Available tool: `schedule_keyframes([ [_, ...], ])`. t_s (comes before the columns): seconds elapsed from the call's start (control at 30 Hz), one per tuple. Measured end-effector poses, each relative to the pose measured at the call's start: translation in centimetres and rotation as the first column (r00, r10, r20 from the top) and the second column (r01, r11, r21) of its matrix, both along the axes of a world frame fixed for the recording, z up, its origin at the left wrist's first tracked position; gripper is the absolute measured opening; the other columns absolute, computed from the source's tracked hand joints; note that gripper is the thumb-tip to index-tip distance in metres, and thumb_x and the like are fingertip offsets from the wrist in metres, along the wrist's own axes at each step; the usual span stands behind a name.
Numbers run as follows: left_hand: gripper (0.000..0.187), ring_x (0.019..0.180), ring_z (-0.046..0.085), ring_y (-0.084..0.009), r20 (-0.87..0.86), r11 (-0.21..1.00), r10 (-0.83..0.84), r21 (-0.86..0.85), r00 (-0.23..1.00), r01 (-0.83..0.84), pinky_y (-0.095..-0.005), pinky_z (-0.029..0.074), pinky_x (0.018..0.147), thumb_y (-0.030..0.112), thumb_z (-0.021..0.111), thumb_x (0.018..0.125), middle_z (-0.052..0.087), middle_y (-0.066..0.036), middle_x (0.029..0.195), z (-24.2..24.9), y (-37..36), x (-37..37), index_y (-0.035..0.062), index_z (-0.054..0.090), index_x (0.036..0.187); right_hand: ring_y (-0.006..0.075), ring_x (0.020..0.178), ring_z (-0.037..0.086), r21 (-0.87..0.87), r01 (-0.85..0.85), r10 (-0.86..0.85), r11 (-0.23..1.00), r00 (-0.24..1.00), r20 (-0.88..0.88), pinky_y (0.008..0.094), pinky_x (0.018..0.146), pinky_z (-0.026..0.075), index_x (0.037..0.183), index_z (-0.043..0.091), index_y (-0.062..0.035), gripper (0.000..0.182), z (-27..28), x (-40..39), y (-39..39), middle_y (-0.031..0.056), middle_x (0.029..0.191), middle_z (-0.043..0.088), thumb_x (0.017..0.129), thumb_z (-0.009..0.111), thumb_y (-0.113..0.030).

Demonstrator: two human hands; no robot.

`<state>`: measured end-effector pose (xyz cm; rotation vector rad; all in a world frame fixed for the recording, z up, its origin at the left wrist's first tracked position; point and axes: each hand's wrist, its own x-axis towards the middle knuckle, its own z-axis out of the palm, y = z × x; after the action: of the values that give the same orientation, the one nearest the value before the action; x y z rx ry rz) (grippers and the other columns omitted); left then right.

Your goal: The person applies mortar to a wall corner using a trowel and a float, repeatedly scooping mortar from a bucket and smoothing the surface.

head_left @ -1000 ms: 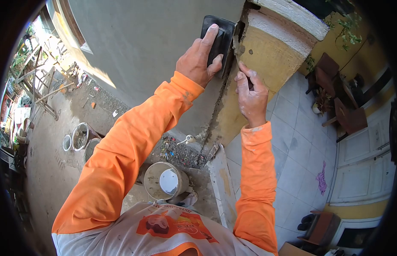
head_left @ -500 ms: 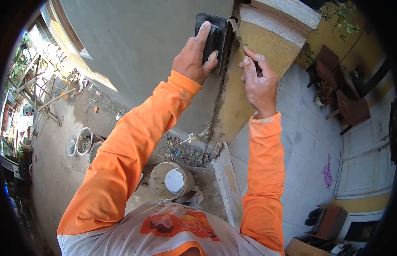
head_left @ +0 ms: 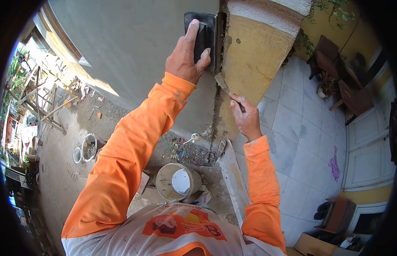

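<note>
My left hand [head_left: 183, 59] grips a black plastering float [head_left: 205, 36] by its handle, the index finger stretched along it. The float lies against the grey plastered wall [head_left: 134, 47] beside its vertical edge. Lower and to the right, my right hand [head_left: 247, 116] is closed round the handle of a small, narrow trowel [head_left: 222, 82]. Its mortar-coloured blade points up and left at the joint between the grey wall and a yellow pillar [head_left: 245, 55]. The blade's exact contact with the joint is hard to make out.
Below stands a large bucket [head_left: 161, 181] with something white inside. Smaller buckets [head_left: 89, 147] sit on the ground at left. A white tap [head_left: 194, 138] sticks out near the wall's foot, above rubble. Chairs [head_left: 354, 96] and a plant stand on the tiled floor at right.
My right hand has moved down the joint with the trowel, away from the float's top. The float and my left hand appear slightly further left as the view shifts.
</note>
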<state>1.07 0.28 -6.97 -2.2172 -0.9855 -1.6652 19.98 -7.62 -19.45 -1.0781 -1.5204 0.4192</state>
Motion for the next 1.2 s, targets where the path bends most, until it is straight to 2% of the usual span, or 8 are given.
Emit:
schedule_keyframes([
  [0.07,0.072,0.111,0.061,-0.0311,0.01,0.999,0.002,-0.039,1.0,-0.002,-0.0358,0.05,0.092,0.011,0.071,0.082,0.057,-0.018,0.128,0.4,-0.4,0.1,0.0102,0.037,0.145,0.0099,0.075,0.063,-0.209,-0.025,-0.008,0.978,0.988,-0.152,0.025,0.069,0.051,0.112,0.066,-0.0006,0.022,-2.4,0.2,-1.5,0.0096,0.093,0.071,0.092,0.06,-0.007],
  [0.13,0.072,0.107,0.062,-0.0292,0.04,0.986,-0.018,-0.168,0.999,0.024,-0.0347,0.052,0.088,0.009,0.07,0.082,0.058,-0.017,0.126,0.4,-0.6,0.1,0.0117,0.036,0.145,0.0081,0.072,0.06,-0.226,-0.03,-0.028,0.974,0.968,-0.25,0.0235,0.066,0.049,0.114,0.065,-0.0003,0.023,-4.4,-0.3,-3.5,0.007,0.089,0.069,0.093,0.059,-0.008],
  [0.43,0.072,0.092,0.063,-0.0311,0.03,0.995,0.017,-0.1,0.999,-0.014,-0.0358,0.053,0.078,0.009,0.07,0.081,0.06,-0.015,0.107,-1.3,-0.3,-0.1,0.0123,0.036,0.145,0.0047,0.057,0.051,-0.398,-0.064,-0.163,0.915,0.843,-0.512,0.0211,0.05,0.044,0.121,0.058,0.0006,0.028,-10.0,-1.8,-10.7,0.0019,0.077,0.061,0.096,0.057,-0.011],
  [0.67,0.071,0.089,0.062,-0.0351,-0.139,0.854,0.064,-0.504,0.988,-0.127,-0.0407,0.051,0.074,0.016,0.067,0.083,0.059,-0.016,0.1,-22.3,-1.4,-7.4,0.0115,0.034,0.146,0.0065,0.053,0.051,-0.475,0.123,-0.35,0.871,0.834,-0.426,0.0223,0.044,0.042,0.12,0.056,0.003,0.027,-9.8,0.9,-17.7,0.0053,0.075,0.06,0.097,0.053,-0.01],
  [0.77,0.072,0.086,0.062,-0.0338,-0.045,0.931,0.046,-0.361,0.998,-0.059,-0.0406,0.051,0.074,0.015,0.067,0.082,0.059,-0.016,0.098,-18.2,-3.2,-6.2,0.0084,0.033,0.145,0.0069,0.052,0.051,-0.489,0.164,-0.388,0.857,0.829,-0.402,0.0223,0.042,0.042,0.121,0.056,0.0028,0.028,-11.7,3.3,-20.1,0.0057,0.077,0.06,0.097,0.052,-0.01],
  [0.83,0.073,0.082,0.061,-0.0315,0.067,0.995,-0.041,-0.09,0.997,0.046,-0.0401,0.051,0.074,0.014,0.068,0.081,0.059,-0.016,0.095,-9.7,-3.0,-3.6,0.006,0.033,0.145,0.0071,0.051,0.051,-0.501,0.18,-0.43,0.847,0.787,-0.443,0.0226,0.041,0.042,0.122,0.054,0.0029,0.028,-13.1,4.0,-21.4,0.0058,0.077,0.06,0.098,0.051,-0.01],
  [0.97,0.073,0.072,0.057,-0.0314,0.084,0.999,0.007,0.049,0.996,-0.011,-0.0402,0.049,0.067,0.013,0.07,0.079,0.056,-0.013,0.088,3.2,-2.9,0.2,0.0116,0.037,0.144,0.0072,0.051,0.051,-0.539,0.195,-0.459,0.819,0.787,-0.412,0.0226,0.041,0.042,0.123,0.054,0.0022,0.028,-13.3,2.8,-21.6,0.0057,0.077,0.06,0.098,0.05,-0.01],
  [1.2,0.072,0.072,0.056,-0.0304,0.074,0.999,0.048,-0.008,0.996,-0.048,-0.0401,0.049,0.066,0.015,0.069,0.08,0.053,-0.012,0.086,2.6,-0.8,1.6,0.016,0.038,0.144,0.0078,0.05,0.05,-0.558,0.164,-0.448,0.813,0.789,-0.421,0.023,0.04,0.042,0.121,0.053,0.0002,0.026,-14.1,1.9,-20.8,0.0058,0.077,0.059,0.099,0.05,-0.013],
])
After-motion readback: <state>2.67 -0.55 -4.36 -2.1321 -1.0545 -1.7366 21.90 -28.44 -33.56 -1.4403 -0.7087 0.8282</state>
